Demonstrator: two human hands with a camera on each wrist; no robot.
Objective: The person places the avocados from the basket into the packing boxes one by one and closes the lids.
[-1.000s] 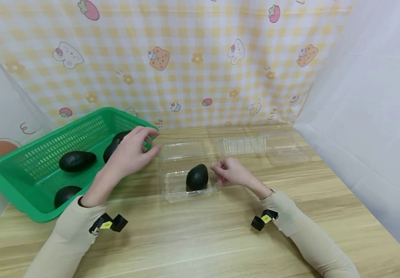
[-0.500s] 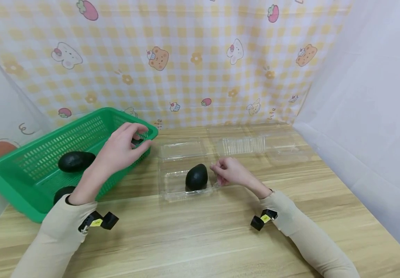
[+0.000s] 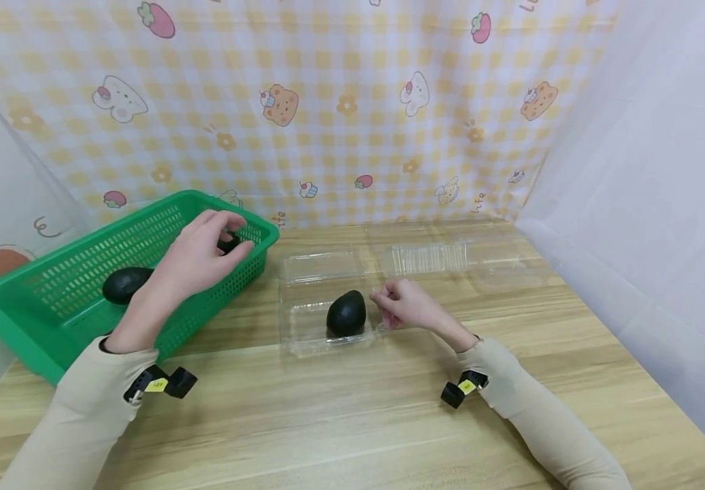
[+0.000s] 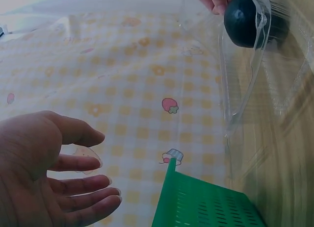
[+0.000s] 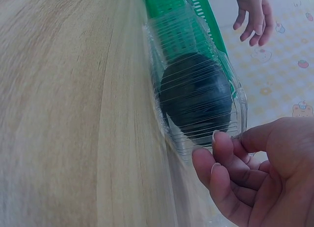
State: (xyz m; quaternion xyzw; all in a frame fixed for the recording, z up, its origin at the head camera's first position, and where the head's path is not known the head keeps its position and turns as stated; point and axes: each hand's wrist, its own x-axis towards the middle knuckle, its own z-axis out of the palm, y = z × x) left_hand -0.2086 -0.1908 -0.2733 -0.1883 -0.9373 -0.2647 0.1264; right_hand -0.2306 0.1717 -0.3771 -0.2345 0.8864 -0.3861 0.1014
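My left hand (image 3: pixel 196 255) hovers over the green basket (image 3: pixel 71 286), its fingers relaxed and spread. Nothing sits in its grasp in the left wrist view, where the palm (image 4: pixel 29 168) shows bare. Beyond the fingertips, a dark avocado (image 3: pixel 228 243) lies partly hidden in the basket. At mid-table stands a clear plastic clamshell box (image 3: pixel 303 320), lid folded back, with one dark avocado (image 3: pixel 346 314) in its right half. My right hand (image 3: pixel 410 304) pinches the box's right rim between thumb and fingers, as the right wrist view shows the fingertips (image 5: pixel 223 141) at that edge.
Another avocado (image 3: pixel 122 284) rests in the basket's middle, partly behind my left forearm. More clear plastic boxes (image 3: pixel 429 257) lie at the back right of the wooden table (image 3: pixel 352 422). A checked curtain (image 3: pixel 346 143) hangs behind, and a white sheet (image 3: pixel 652 204) stands along the right.
My left hand has moved left, from beside the basket's right end to over it, uncovering an avocado there and covering others. My right hand and the box have stayed put.
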